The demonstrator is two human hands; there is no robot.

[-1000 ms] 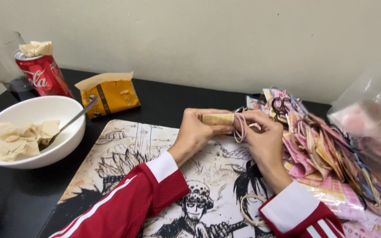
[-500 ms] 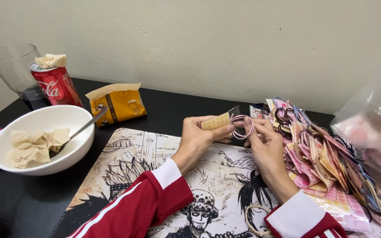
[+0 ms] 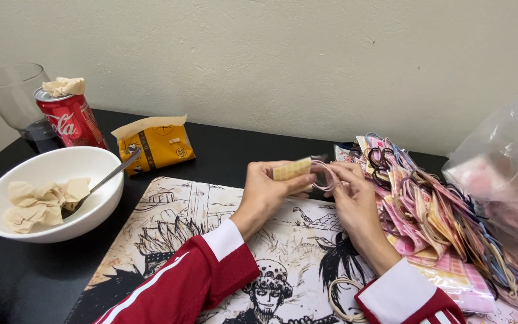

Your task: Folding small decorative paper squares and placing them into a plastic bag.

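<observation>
Above the illustrated mat (image 3: 211, 234), the left hand (image 3: 268, 186) pinches a small yellow checked packet (image 3: 292, 168), its long axis pointing right toward the pink hair ties (image 3: 327, 174) pinched in the right hand's (image 3: 352, 192) grip, touching the packet's open end.

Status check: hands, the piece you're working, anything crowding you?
Left hand pinching yellow checked card. Right hand holding pink hair ties at card's end. Packet pile close beside right hand; loose tie on mat near right wrist.
</observation>
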